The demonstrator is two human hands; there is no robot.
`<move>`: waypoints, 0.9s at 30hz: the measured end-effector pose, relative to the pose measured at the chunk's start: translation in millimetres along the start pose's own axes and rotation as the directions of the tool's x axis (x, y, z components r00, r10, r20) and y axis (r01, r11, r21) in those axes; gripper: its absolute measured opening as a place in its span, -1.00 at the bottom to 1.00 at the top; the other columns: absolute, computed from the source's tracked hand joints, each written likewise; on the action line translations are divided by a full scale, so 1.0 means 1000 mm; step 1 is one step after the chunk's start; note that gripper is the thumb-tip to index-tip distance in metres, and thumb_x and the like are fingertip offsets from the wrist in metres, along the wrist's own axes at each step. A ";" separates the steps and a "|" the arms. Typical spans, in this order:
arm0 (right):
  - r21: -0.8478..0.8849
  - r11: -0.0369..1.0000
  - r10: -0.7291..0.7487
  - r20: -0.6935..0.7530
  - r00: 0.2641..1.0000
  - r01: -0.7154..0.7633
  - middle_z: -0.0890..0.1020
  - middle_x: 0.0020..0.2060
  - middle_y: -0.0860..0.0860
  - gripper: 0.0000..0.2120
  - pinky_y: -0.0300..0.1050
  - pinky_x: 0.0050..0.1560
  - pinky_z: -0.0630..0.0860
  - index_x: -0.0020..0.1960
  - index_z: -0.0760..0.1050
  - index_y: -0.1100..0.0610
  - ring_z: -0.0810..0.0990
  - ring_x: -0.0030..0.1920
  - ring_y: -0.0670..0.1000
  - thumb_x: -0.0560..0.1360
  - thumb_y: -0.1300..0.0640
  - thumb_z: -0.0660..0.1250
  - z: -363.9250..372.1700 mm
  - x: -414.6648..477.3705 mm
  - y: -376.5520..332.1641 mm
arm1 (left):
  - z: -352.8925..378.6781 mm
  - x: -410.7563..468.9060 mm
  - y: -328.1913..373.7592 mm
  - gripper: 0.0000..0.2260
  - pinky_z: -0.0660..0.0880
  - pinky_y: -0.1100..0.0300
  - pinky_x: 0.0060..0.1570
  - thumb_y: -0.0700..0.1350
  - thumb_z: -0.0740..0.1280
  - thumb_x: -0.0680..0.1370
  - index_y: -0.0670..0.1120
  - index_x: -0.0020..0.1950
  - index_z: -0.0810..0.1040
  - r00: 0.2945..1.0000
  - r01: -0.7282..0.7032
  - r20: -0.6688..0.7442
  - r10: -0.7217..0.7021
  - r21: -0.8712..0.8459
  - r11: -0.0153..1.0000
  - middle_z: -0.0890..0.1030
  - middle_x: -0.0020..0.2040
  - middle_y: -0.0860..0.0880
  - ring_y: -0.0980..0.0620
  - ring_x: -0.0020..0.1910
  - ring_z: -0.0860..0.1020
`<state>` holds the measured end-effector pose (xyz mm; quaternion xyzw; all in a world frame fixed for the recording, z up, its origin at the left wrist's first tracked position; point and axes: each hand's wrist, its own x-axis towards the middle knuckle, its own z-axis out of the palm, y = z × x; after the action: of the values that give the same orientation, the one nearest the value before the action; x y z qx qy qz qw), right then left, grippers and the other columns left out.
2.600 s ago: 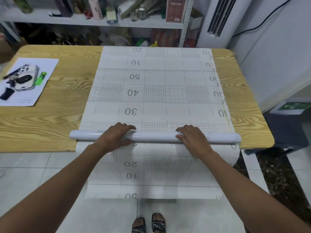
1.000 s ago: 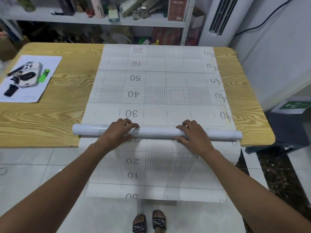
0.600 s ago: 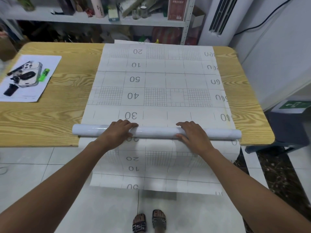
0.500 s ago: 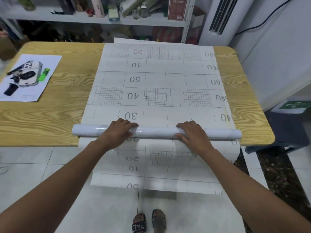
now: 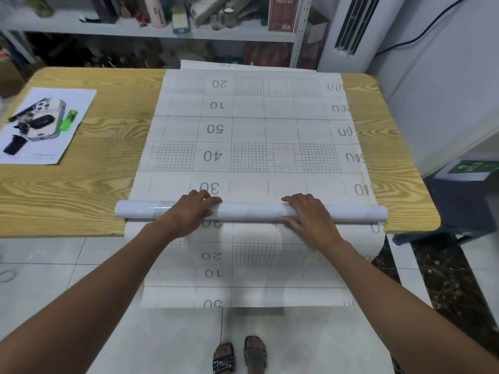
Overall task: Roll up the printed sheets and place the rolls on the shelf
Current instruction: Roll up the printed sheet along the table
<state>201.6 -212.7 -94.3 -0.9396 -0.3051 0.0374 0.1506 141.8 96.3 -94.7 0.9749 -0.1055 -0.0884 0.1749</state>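
Note:
A long printed sheet [image 5: 248, 130] with grids and numbers lies along the wooden table [image 5: 67, 190] and hangs over its near edge toward the floor. A white roll [image 5: 251, 211] lies crosswise on the sheet near that edge, just below the "30" mark. My left hand [image 5: 189, 211] curls over the roll left of its middle. My right hand [image 5: 310, 217] grips it right of the middle. The shelf [image 5: 151, 29] stands behind the table's far edge, crowded with bottles and boxes.
At the table's left, a white paper [image 5: 46, 125] carries a phone, small dark items and a green lighter [image 5: 68, 120]. A white standing air conditioner [image 5: 351, 22] is at the back right. A dark low stand [image 5: 459, 206] sits beside the table's right end.
The roll has moved slightly away from me, up to the "30" mark. The hanging part has risen a little. A sheet edge now shows at the table's far edge.

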 end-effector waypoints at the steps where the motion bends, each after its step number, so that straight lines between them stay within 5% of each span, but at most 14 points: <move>1: -0.003 1.000 -0.005 -0.007 1.000 0.005 0.56 0.03 0.05 -0.59 0.03 -0.03 0.47 0.21 0.46 0.12 0.52 -0.04 0.13 0.48 -0.12 0.23 0.000 0.000 0.000 | 0.000 0.000 0.000 -0.69 0.31 0.12 -0.06 -0.17 0.21 0.57 -0.08 0.31 0.41 1.000 0.003 -0.013 -0.003 -0.015 1.000 0.42 0.11 -0.11 -0.08 -0.04 0.38; 7: -0.013 1.000 -0.021 -0.036 0.999 0.021 0.57 0.03 0.06 -0.54 0.04 -0.03 0.47 0.20 0.47 0.14 0.53 -0.05 0.14 0.38 -0.01 0.47 0.003 0.001 0.001 | -0.003 -0.002 0.003 -0.66 0.37 0.05 -0.10 -0.22 0.23 0.55 -0.17 0.33 0.39 0.999 -0.026 -0.028 0.027 0.020 0.999 0.43 0.03 -0.17 -0.14 -0.08 0.40; 27: 0.066 0.997 0.046 -0.026 0.999 -0.044 0.56 0.00 0.00 -0.59 -0.17 -0.08 0.25 0.11 0.46 0.14 0.50 -0.05 0.07 0.37 -0.04 0.47 -0.002 0.003 -0.005 | 0.002 -0.001 -0.002 -0.67 0.33 0.05 0.04 -0.17 0.10 0.61 -0.13 0.38 0.30 1.000 0.012 0.000 -0.012 0.061 0.998 0.45 0.16 -0.16 -0.14 0.06 0.40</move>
<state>201.0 -207.6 -90.3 -0.9412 -0.2805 0.0378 0.1847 141.2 97.6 -96.9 0.9804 -0.1024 -0.0864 0.1443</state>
